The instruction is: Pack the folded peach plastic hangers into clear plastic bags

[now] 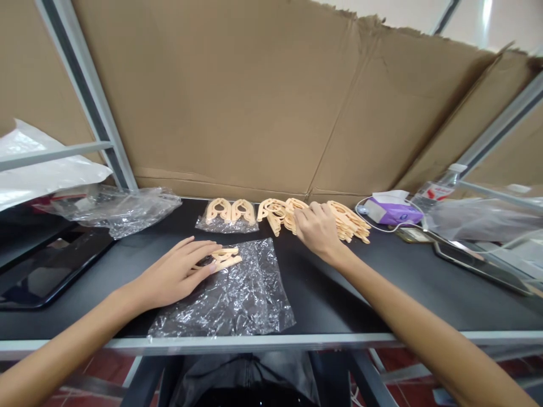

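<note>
My left hand (182, 270) rests over a beige folding hanger (227, 259), fingers along its far side and thumb along its near side. Beneath them a clear plastic bag (250, 299) is spread flat near the table's front edge. Farther back, my right hand (317, 229) has its fingers curled down onto a pile of beige folding hangers (345, 220), gripping at the pile's left part; the fingertips are partly hidden. Just left of that pile, two folded hangers (231, 211) lie side by side on or in another clear bag (227, 227).
Crumpled clear plastic (123, 209) and a dark glossy tablet-like object (55, 268) lie at left. On the right are a purple tissue pack (392, 209), a white cable, a phone-like device (479, 265) and a plastic bottle (441, 186). Cardboard (254, 102) walls the back.
</note>
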`<state>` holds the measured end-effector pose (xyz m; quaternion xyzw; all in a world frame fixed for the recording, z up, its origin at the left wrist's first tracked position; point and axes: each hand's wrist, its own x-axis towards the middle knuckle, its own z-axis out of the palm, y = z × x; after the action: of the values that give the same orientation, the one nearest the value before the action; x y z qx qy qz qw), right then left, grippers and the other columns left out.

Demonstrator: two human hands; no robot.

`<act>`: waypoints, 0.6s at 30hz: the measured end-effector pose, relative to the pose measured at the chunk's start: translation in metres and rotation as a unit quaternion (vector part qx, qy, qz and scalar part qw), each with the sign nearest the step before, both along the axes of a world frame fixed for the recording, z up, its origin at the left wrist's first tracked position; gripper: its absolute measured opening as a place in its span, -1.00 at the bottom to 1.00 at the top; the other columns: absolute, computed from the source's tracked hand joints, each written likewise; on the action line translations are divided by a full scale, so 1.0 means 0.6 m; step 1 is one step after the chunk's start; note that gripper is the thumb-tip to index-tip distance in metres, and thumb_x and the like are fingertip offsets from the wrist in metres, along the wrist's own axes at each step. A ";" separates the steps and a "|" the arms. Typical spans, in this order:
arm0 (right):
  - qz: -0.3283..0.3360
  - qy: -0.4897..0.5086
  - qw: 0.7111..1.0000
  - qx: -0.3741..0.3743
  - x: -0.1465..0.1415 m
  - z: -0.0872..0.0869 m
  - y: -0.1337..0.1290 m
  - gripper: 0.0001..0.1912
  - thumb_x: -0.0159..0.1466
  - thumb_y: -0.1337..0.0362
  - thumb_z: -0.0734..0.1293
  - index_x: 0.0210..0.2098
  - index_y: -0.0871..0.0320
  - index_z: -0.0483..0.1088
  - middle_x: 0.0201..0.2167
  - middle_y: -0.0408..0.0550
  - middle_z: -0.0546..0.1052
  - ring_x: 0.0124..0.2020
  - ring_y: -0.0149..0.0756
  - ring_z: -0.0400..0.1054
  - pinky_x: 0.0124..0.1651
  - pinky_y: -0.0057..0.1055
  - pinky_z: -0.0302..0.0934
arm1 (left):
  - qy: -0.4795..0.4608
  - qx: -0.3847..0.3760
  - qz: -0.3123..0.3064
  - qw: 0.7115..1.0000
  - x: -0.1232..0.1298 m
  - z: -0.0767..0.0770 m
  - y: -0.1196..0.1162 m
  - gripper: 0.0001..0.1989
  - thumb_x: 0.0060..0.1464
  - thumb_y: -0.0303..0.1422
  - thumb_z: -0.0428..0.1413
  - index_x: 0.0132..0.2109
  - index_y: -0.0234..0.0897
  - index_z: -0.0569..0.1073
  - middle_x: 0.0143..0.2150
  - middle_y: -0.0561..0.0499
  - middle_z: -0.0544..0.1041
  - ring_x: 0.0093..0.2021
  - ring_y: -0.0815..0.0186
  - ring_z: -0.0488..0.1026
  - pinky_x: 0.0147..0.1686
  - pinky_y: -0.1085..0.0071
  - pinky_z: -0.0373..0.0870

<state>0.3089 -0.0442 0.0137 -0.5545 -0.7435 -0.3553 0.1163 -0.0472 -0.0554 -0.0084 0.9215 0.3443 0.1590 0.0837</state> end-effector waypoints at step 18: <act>0.278 0.402 0.870 0.071 -0.038 -0.012 -0.035 -0.78 0.34 0.27 0.30 -0.23 0.06 0.63 -0.35 -0.02 0.68 -0.33 -0.15 0.44 -0.15 -0.10 0.33 | -0.214 -0.058 0.029 0.975 0.113 0.108 0.078 -0.33 0.22 0.01 0.09 0.35 -0.24 0.25 0.33 -0.22 0.36 0.29 0.00 0.34 0.24 0.01 0.29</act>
<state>0.2858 -0.0652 0.0067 -0.4102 -0.7286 -0.1068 0.5380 0.0205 -0.0089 0.0565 0.8493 0.3532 0.3350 0.2042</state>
